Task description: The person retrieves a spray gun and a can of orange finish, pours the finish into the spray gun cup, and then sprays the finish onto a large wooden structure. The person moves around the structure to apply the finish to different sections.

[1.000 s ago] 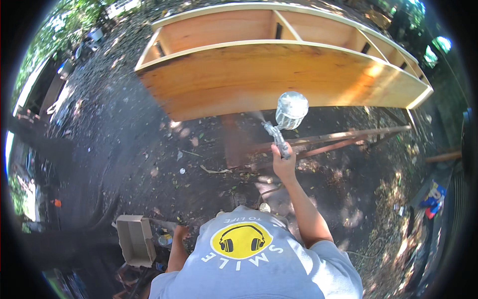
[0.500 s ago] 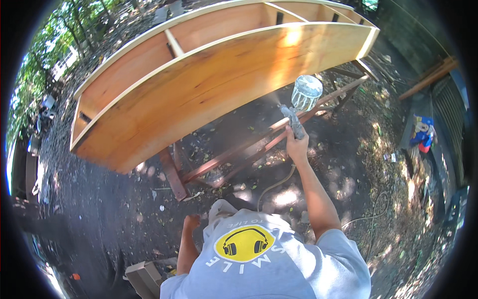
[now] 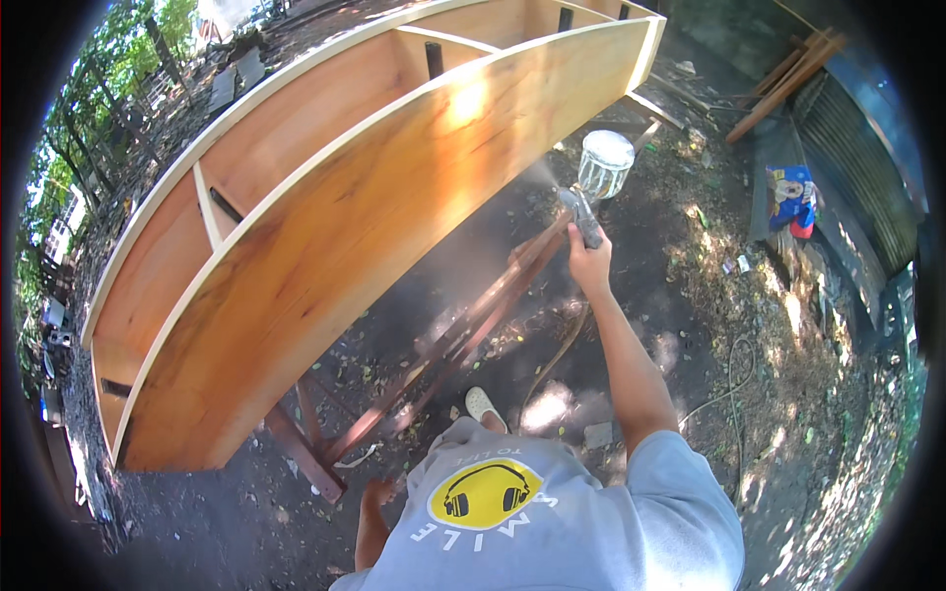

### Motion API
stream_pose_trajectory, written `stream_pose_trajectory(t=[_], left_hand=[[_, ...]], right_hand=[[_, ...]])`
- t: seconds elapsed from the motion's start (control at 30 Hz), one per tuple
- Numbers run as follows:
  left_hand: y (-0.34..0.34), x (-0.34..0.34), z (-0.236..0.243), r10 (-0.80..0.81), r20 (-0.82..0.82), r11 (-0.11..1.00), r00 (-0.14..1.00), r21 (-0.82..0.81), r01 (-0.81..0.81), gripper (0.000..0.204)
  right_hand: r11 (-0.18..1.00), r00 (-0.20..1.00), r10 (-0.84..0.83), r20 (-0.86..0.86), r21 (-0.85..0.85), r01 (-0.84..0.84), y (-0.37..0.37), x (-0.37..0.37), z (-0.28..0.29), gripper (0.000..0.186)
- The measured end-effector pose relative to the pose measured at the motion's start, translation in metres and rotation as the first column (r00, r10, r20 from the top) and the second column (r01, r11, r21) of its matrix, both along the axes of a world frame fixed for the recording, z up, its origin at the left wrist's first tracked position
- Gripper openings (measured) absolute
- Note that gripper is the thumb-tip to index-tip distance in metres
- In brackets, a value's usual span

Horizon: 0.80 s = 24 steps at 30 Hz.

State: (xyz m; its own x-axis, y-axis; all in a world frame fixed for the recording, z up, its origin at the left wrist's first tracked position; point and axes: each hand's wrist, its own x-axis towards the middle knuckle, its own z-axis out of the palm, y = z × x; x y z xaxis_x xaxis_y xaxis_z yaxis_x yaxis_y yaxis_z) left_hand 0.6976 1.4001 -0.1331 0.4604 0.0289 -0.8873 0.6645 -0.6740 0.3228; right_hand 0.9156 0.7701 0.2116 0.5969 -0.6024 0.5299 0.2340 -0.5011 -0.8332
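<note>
My right hand (image 3: 590, 260) is wrapped round the grip of a spray gun (image 3: 581, 212), held out with the arm stretched forward. A round, paint-streaked white cup (image 3: 606, 165) sits at the gun's far end. Pale mist leaves the nozzle toward the lower edge of a long wooden shelf unit (image 3: 325, 256). The unit's broad, orange-brown varnished side faces me and shines near its right part. Low beside my body hangs my left hand (image 3: 378, 492), near the trestle's foot; its fingers are blurred, and I see nothing in it.
Red-brown wooden trestles (image 3: 443, 345) support the unit over dark, leaf-strewn soil. A thin hose (image 3: 562, 357) runs down from the gun, with a loop (image 3: 737, 379) on the ground at right. A blue bag (image 3: 790, 197) lies near corrugated sheets (image 3: 857, 158).
My view has turned right, so the shelf unit appears tilted and further left. The spray gun stays in my right hand, still misting. A light-coloured shoe now shows below.
</note>
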Motion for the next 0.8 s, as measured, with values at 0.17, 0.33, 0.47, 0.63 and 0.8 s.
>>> stream_pose_trajectory(t=[0.17, 0.33, 0.47, 0.63, 0.8], left_hand=[[-0.05, 0.071, 0.021, -0.881, 0.461, 0.123, -0.106, 0.44, 0.89, 0.029], [-0.133, 0.111, 0.089, -0.37, 0.345, 0.91, 0.862, -0.054, 0.412, 0.029], [-0.153, 0.113, 0.126, -0.307, 0.418, 0.938, 0.855, -0.018, 0.346, 0.031], [-0.126, 0.058, 0.102, -0.251, 0.411, 0.968, 0.876, 0.113, 0.224, 0.031], [-0.066, -0.08, 0.033, -0.652, 0.346, 0.751, 0.674, 0.413, 0.514, 0.034]], right_hand=[[0.993, 0.988, -0.119, -0.095, 0.017, 0.121, -0.05, 0.032, 0.012, 0.025], [0.977, 0.976, -0.214, -0.048, -0.024, 0.213, -0.087, 0.044, 0.009, 0.026], [0.984, 0.978, -0.174, -0.118, 0.027, 0.178, -0.082, 0.029, -0.004, 0.025], [0.978, 0.961, 0.198, -0.195, 0.11, -0.18, -0.031, -0.027, -0.035, 0.021], [0.859, 0.851, 0.5, -0.162, 0.221, -0.462, 0.066, -0.071, -0.039, 0.016]])
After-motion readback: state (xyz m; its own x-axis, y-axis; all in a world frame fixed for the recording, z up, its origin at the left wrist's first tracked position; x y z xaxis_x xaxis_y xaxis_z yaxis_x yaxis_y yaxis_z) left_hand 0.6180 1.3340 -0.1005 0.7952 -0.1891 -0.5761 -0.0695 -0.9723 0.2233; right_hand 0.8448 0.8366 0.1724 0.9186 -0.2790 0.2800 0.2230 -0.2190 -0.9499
